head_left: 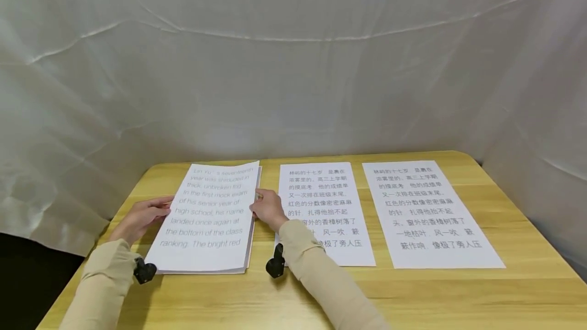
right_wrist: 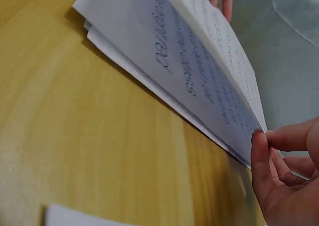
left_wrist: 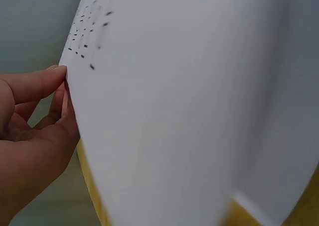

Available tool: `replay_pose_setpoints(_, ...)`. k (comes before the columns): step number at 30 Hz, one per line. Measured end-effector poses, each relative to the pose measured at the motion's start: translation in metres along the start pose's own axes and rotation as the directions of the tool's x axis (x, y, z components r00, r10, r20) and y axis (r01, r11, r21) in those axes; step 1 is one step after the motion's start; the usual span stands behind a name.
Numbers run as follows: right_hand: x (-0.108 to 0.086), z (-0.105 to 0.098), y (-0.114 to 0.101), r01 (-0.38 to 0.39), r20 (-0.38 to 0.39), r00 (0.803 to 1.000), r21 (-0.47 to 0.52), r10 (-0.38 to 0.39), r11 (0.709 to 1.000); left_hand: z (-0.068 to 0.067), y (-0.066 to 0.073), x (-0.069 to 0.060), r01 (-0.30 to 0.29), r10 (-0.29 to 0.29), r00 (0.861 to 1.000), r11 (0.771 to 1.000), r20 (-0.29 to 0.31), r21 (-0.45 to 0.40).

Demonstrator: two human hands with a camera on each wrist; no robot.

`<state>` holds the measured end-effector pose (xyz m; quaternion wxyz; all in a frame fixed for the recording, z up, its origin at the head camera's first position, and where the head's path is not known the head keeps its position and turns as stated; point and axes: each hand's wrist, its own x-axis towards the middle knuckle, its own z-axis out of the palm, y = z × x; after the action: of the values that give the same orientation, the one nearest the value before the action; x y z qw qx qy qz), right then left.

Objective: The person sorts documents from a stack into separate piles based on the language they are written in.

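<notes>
A white sheet of paper (head_left: 206, 218) printed in English is raised off a stack of paper (right_wrist: 119, 42) at the table's left. My left hand (head_left: 143, 216) pinches its left edge, thumb (left_wrist: 37, 84) on the near side in the left wrist view. At its right edge my right hand (head_left: 269, 209) pinches the sheet between thumb and index finger, as the right wrist view shows. More printed English text shows on the stack below, under the lifted sheet. Some of the left fingers are hidden behind the paper in the head view.
Two sheets with Chinese text lie flat to the right: a middle sheet (head_left: 325, 182), partly covered by my right forearm, and a right sheet (head_left: 458, 258). They rest on a wooden table (head_left: 211, 302). A pale curtain (head_left: 293, 90) hangs behind and around it.
</notes>
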<state>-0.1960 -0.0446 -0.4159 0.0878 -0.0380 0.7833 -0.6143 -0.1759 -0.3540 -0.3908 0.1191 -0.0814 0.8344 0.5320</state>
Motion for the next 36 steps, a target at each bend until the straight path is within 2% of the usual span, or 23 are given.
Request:
replay_pose_setpoints(9,0.005,0.007,0.0,0.01,-0.002,1.0,-0.073,-0.01,0.997,0.003,-0.003,0.001,0.009,-0.009,1.0,1.0,-0.023,0.005)
replay_pose_setpoints(17,0.003,0.004,0.002,0.004,0.009,1.0,-0.075,-0.003,0.997,0.005,-0.003,0.002,0.003,-0.002,0.999,1.0,-0.033,0.011)
replay_pose_setpoints(22,0.002,0.003,0.002,0.011,0.011,1.0,-0.113,-0.01,0.993,0.007,-0.004,0.004,-0.003,0.002,0.999,1.0,-0.034,-0.004)
replay_pose_setpoints(30,0.001,0.005,0.002,0.038,-0.018,0.999,-0.227,-0.043,0.973,0.011,-0.002,0.002,0.025,-0.025,0.999,0.999,-0.033,0.02)
replay_pose_setpoints(36,-0.004,0.007,-0.006,0.06,-0.017,0.997,-0.367,-0.072,0.928,0.011,0.004,0.0,0.047,-0.046,0.999,0.998,-0.021,0.049)
